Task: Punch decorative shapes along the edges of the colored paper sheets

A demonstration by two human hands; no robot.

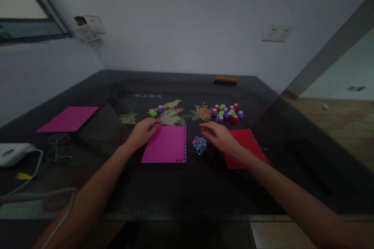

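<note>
A pink sheet of paper (163, 144) lies in front of me, with small punched holes along its right edge and near its lower right corner. My left hand (143, 130) rests at its upper left corner, fingers stretched out and holding nothing visible. My right hand (218, 135) hovers between a small heap of blue and pink paper bits (200, 144) and a red sheet (248, 142); its thumb and forefinger are apart, with nothing seen between them. The red sheet, partly covered by my right forearm, also has holes along its right edge. A green one-eyed craft punch (152, 113) and a purple one (160, 109) stand beyond my left hand.
Several red, green and purple punches (226, 113) cluster behind the red sheet. Another pink sheet (70, 119) lies at the left, near a white device (14, 154) with a cable. A brown roll-shaped object (226, 79) sits at the dark table's (181, 186) back edge.
</note>
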